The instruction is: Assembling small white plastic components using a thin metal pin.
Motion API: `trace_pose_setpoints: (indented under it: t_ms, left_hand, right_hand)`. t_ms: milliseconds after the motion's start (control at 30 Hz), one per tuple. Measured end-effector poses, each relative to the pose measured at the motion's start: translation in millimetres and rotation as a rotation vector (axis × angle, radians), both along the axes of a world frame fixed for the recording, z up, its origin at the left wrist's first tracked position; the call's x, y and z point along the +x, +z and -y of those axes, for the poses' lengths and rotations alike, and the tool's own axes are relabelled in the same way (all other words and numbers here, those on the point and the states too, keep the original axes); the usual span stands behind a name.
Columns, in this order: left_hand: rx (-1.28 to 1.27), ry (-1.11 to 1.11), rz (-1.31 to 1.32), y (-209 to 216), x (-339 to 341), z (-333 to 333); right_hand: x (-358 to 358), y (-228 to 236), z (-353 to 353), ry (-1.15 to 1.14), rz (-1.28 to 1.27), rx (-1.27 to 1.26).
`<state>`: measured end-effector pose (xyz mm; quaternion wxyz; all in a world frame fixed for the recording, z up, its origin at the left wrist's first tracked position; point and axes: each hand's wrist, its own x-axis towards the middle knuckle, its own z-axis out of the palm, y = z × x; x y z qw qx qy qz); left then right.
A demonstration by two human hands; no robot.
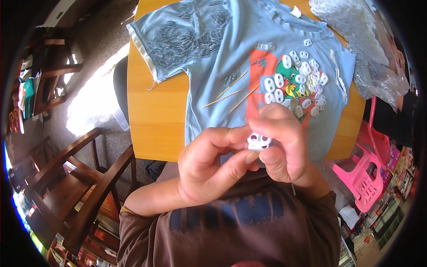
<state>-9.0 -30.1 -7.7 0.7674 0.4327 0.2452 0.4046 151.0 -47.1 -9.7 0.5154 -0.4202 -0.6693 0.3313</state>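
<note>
Close in front of my chest, a white two-hole cord lock [259, 142] is pinched between the fingertips of both hands. My left hand [213, 162] grips it from the left with thumb and forefinger. From the right, my right hand [284, 140] closes on the same piece. Past my hands, several more white cord locks [279, 80] lie spread over the print of a light blue T-shirt [209, 100]. Small metal springs [189, 38] are heaped on the shirt's left sleeve side, with a few more near the thin wooden sticks [221, 98] in the middle.
The shirt covers much of a wooden table [153, 120]. A clear plastic bag of white pieces [351, 26] sits at the far right. A pink plastic chair [367, 173] stands right of the table, a dark wooden armchair [80, 178] to the left.
</note>
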Motion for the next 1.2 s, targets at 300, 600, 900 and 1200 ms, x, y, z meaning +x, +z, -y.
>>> trace_pose_setpoints:
  t_ms: [300, 600, 900, 1200]
  left_hand:
    - [0.159, 0.074, -0.097, -2.7, -1.4, 4.1]
    - [0.067, 0.047, 0.011, -4.8, -7.4, 11.1]
    - [0.079, 0.088, 0.039, -6.0, -5.3, 16.0]
    - [0.075, 0.110, 0.027, -2.9, -0.8, 19.0]
  right_hand:
    - [0.7, -1.6, -2.6, 0.051, -0.003, 0.040]
    - [-5.8, -4.3, -2.6, 0.103, -0.063, 0.032]
    - [-10.6, -10.7, -3.0, 0.101, -0.134, 0.041]
    - [-13.7, -16.4, 1.2, 0.078, -0.247, -0.005]
